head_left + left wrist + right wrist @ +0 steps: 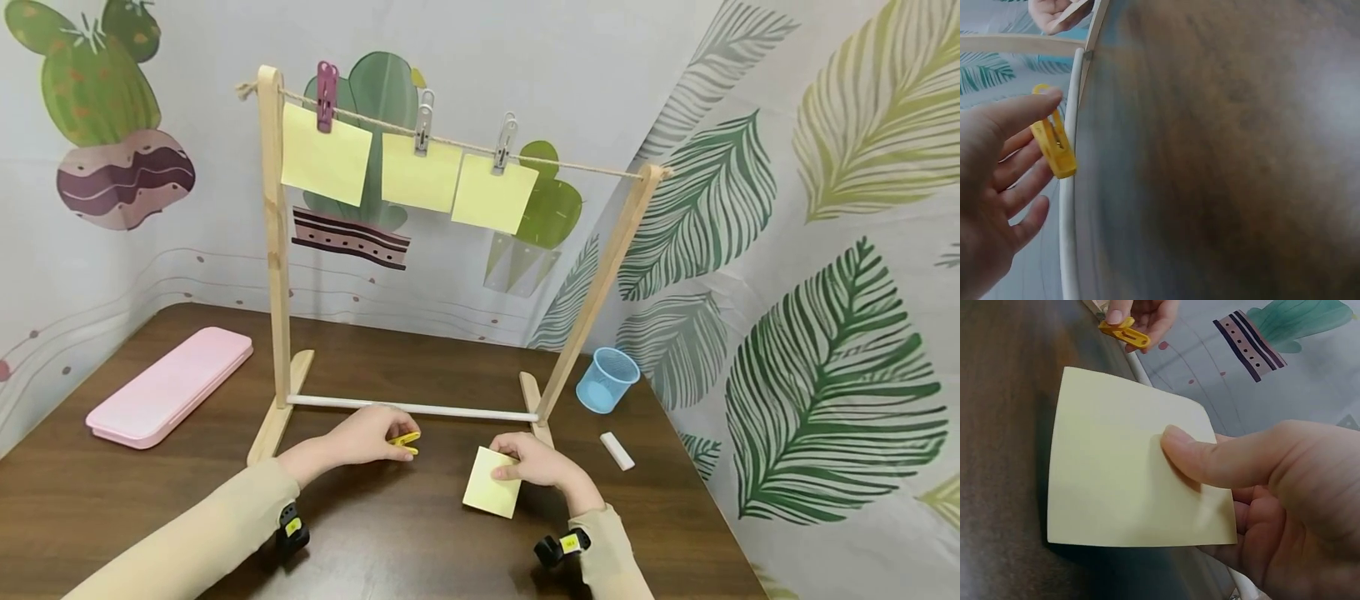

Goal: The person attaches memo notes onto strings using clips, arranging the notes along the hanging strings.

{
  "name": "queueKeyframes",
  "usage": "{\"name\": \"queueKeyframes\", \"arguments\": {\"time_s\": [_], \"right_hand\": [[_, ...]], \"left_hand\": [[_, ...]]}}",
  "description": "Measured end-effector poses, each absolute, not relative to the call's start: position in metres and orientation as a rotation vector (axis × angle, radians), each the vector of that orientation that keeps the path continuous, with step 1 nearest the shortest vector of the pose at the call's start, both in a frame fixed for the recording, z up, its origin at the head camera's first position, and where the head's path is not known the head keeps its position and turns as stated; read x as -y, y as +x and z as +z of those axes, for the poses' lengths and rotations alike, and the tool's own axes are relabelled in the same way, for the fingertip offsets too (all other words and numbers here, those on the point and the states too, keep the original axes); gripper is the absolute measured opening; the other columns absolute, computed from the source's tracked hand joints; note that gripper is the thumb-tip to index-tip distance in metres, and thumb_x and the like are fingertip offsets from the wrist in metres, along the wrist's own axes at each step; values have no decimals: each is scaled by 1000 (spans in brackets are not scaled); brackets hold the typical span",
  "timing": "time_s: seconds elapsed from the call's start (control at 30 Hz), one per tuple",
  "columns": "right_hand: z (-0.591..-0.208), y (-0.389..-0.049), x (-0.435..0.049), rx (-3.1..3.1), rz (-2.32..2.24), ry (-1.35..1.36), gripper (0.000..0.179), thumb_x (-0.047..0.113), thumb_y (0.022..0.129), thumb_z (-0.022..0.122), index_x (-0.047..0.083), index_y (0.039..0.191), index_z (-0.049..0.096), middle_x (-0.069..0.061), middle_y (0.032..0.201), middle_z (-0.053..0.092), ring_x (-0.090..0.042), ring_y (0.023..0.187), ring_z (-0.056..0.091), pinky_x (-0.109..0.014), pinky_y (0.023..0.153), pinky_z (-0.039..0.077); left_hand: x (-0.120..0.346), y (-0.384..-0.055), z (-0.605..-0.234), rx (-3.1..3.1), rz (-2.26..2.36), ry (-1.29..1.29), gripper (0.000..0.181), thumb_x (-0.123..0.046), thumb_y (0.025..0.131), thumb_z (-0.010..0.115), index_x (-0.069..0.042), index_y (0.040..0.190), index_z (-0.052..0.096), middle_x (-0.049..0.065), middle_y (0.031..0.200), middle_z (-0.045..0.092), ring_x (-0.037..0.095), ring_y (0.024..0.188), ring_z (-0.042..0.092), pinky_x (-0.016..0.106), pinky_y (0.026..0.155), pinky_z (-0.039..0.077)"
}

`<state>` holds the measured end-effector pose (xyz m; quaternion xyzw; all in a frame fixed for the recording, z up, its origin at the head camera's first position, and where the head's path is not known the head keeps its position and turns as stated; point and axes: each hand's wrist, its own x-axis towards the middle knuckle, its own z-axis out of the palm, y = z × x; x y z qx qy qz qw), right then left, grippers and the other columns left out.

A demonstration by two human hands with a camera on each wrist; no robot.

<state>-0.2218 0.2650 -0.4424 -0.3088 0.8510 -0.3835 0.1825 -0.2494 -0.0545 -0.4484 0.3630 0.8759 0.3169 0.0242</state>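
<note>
My left hand (pixel 369 435) pinches a yellow clothespin (pixel 1055 145) between thumb and fingers, in front of the rack's white bottom bar (pixel 442 409). To its right, my right hand (pixel 536 462) grips a pale yellow sticky note (pixel 1129 469) by one side, thumb on its face and fingers behind. Above both hands a twine line (pixel 592 169) runs between two wooden posts. On it hang three yellow notes: the left one (pixel 324 158) under a purple clothespin (pixel 326 96), the middle one (pixel 420 177) and the right one (pixel 491 196) under grey clothespins.
A pink pencil case (pixel 172 385) lies at the left of the brown table (pixel 390 542). By the right post (pixel 600 292) stand a blue mesh cup (pixel 606 382) and, nearer, a white eraser (pixel 617 451). The left post (pixel 276 250) rises from a wooden foot.
</note>
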Motion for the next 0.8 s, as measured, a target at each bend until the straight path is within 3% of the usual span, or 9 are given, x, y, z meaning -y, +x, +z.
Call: {"name": "queueKeyframes", "arguments": {"time_s": [0.5, 0.8], "right_hand": [[-409, -226, -258, -2704, -1264, -706, 13, 1, 88, 68, -5, 97, 63, -19, 85, 69, -6, 72, 55, -20, 66, 47], [-376, -237, -258, -2913, -1517, -544, 18, 5, 87, 71, -3, 102, 64, -18, 92, 72, -12, 78, 65, -23, 68, 53]], "left_hand": [[39, -273, -385, -2874, 955, 1262, 32, -28, 80, 81, -12, 107, 72, -5, 93, 71, 9, 80, 62, 30, 74, 51], [17, -274, -307, -2930, 941, 1327, 35, -28, 82, 80, -11, 111, 71, 0, 95, 71, 13, 83, 63, 34, 76, 52]]}}
